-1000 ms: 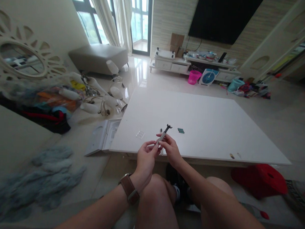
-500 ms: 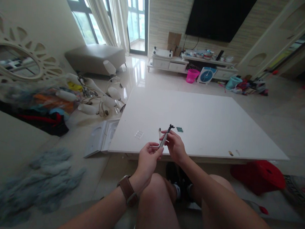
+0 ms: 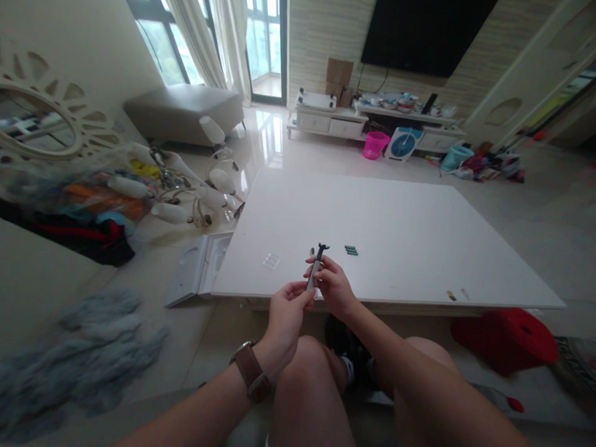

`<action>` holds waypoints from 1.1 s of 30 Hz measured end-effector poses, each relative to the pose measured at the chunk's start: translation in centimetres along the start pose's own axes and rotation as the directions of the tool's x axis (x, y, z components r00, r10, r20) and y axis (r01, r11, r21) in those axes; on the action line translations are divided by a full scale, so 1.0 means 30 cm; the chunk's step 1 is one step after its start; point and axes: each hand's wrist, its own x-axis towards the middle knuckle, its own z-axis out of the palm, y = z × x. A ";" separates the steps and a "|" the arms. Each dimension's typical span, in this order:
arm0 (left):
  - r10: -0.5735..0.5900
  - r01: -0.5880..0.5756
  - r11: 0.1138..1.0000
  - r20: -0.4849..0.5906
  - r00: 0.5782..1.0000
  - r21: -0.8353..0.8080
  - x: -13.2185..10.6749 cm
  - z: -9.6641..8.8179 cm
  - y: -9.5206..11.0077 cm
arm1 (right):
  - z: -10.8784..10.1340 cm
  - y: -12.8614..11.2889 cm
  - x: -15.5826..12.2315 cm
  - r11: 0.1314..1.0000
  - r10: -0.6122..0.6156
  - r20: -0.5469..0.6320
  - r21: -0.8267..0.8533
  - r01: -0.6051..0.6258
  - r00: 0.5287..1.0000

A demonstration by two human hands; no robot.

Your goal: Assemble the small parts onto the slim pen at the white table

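My left hand (image 3: pixel 286 314) and my right hand (image 3: pixel 333 287) both pinch a slim grey razor-like handle (image 3: pixel 316 266) with a black head, held upright over the near edge of the white low table (image 3: pixel 405 221). The left hand grips its lower end and the right hand its middle. A brown watch sits on my left wrist. Small green cartridges (image 3: pixel 351 251) lie on the table just beyond the hands. A clear plastic piece (image 3: pixel 272 261) lies to their left.
A white moulded package tray (image 3: pixel 199 266) leans against the table's left side. A chandelier with white shades (image 3: pixel 182 187) lies on the floor at left, by a round mirror. A red stool (image 3: pixel 506 338) is at right. A grey fluffy rug (image 3: pixel 78 353) is at lower left.
The handle has tipped from slanting right to nearly upright and shifted slightly left. Both hands stay closed on it.
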 end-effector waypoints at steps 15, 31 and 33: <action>-0.068 0.069 0.993 0.017 0.998 -0.096 -0.023 0.015 0.019 | 0.005 -0.019 -0.011 1.000 0.024 -0.027 -0.012 -0.024 0.999; -0.045 0.046 0.997 0.018 0.999 -0.056 -0.025 0.012 0.016 | -0.003 -0.010 -0.008 1.000 0.019 -0.017 0.007 -0.019 1.000; -0.040 0.040 0.998 0.015 0.999 -0.039 -0.024 0.011 0.013 | 0.004 -0.014 -0.010 1.000 0.029 -0.026 0.014 -0.028 0.999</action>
